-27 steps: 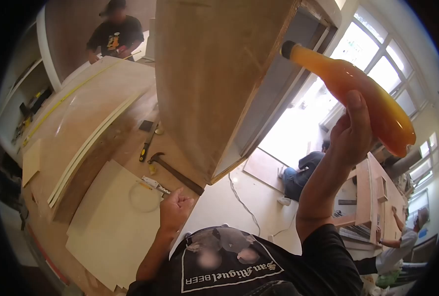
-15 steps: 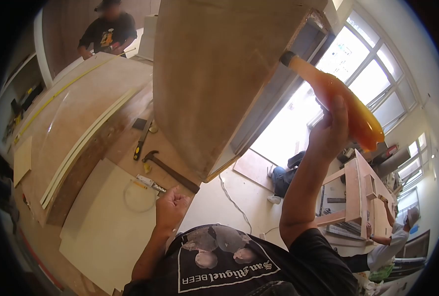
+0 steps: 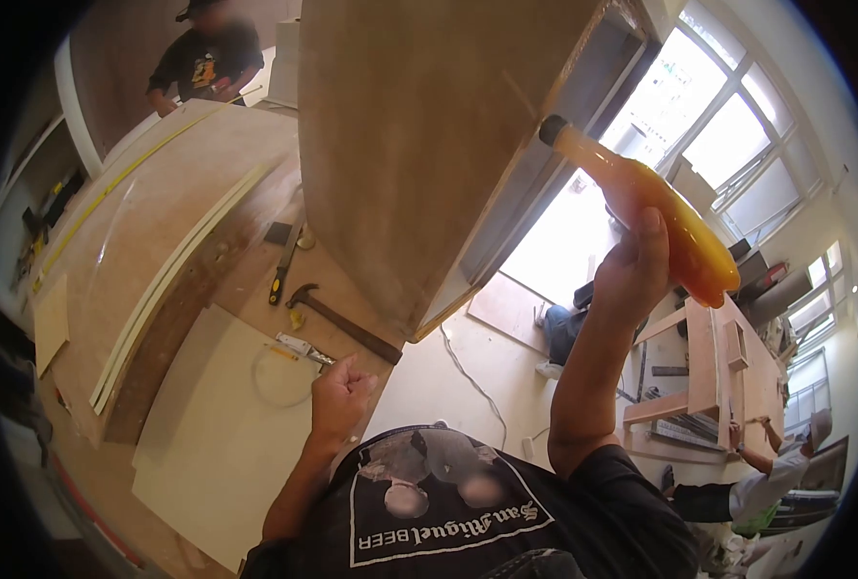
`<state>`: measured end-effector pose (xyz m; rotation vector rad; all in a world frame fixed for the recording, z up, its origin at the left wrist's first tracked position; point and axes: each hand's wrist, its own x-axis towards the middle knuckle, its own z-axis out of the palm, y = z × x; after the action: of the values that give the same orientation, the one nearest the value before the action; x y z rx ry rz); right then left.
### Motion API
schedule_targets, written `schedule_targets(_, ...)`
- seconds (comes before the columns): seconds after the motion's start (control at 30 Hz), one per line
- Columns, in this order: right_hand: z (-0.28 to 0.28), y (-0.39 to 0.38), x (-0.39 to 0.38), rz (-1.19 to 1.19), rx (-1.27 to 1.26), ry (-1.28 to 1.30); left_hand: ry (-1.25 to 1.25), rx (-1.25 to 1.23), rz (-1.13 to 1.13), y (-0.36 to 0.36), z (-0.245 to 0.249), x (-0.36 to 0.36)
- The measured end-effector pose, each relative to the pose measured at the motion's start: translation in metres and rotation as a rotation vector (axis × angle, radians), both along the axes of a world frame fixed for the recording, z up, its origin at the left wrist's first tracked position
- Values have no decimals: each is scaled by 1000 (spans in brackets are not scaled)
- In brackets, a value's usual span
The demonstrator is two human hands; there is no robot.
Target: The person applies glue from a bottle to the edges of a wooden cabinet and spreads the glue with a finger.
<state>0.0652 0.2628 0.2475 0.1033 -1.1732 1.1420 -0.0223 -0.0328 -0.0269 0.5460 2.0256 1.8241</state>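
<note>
My right hand is wrapped round a plastic bottle of orange liquid, raised and tilted, its dark cap toward the large wooden panel piece. My left hand rests at the worktable's edge with its fingers curled; whether anything is inside them is hidden. Just above this hand lies a claw hammer, its handle end close to my fingers. A small metallic tool lies by the knuckles. Farther up is a tool with a black and yellow handle.
A curved wooden piece carries a yellow tape measure at the left. Behind it stands a person. A white board lies near me. At the right, another person is beside a wooden frame. A cable crosses the floor.
The bottle and my right hand sit slightly lower and to the left, with the view shifted a little. My left hand stays curled at the table edge.
</note>
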Motion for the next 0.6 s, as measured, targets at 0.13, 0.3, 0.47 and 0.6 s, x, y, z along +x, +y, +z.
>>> schedule_targets(0.13, -24, -8, -7, -14, -15, 8, -27, -14, -11, 0, 8, 4)
schedule_targets(0.3, -86, -18, 1, 80, -32, -60, -40, -29, -10, -5, 9, 6)
schedule_targets(0.47, -116, -19, 10, 116, -96, -138, -3, -81, -42, -7, 5, 11)
schedule_targets(0.6, -85, -13, 3, 161, -12, -33, -47, -99, -41, -8, 13, 17)
